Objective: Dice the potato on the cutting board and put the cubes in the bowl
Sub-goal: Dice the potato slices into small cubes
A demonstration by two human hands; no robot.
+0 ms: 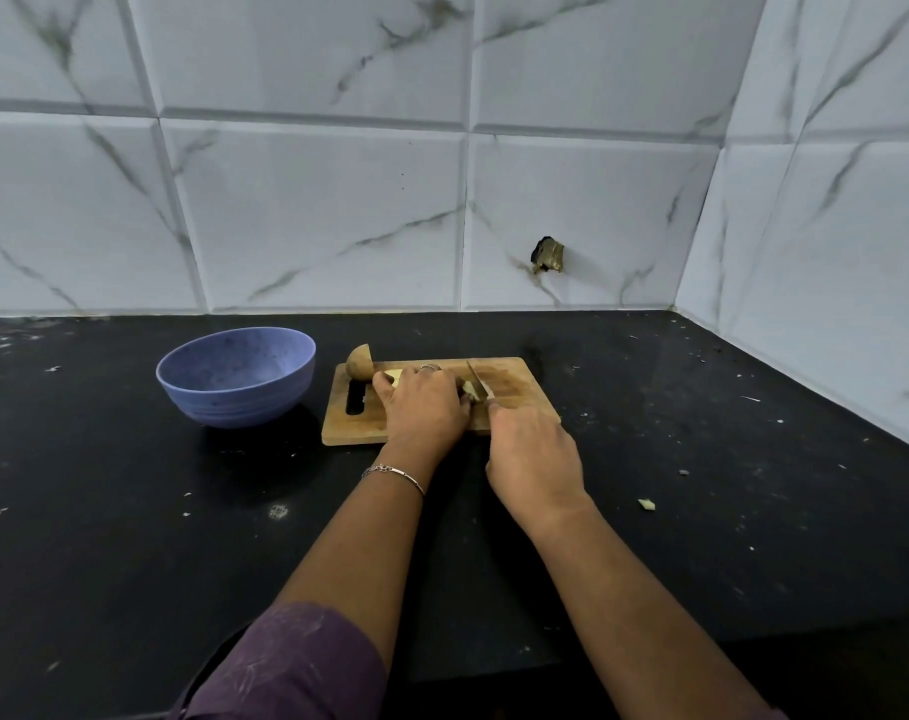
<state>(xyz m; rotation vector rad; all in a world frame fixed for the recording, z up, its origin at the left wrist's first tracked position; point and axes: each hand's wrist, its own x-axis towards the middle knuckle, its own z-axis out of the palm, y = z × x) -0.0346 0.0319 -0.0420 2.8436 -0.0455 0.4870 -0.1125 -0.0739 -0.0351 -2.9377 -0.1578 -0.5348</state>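
The potato piece [470,391] I am cutting lies pale side up near the middle of the cutting board [515,402], mostly hidden beneath my left grip [424,407]. That grip is curled down over it, fingers bent and holding it against the wood. A second bit of pale flesh shows at the far edge of the same grip. The knife [478,379] stands with its blade angled across the board, edge down into the piece, just right of my left fingertips. My right grip [533,459] is closed tight round the handle, which I cannot see inside it. A potato half [360,362], skin still on, sits at the board's far left corner, its cut face towards the board's middle.

The blue bowl [237,376] stands on the black desk [104,511] left of the board, near but not touching; I cannot see its bottom. I wear a ring [428,367], a thin bracelet [392,472] and a purple sleeve [286,662] on the left. A pale scrap [646,505] lies on the desk to my right. A tiled wall [312,210] rises behind.
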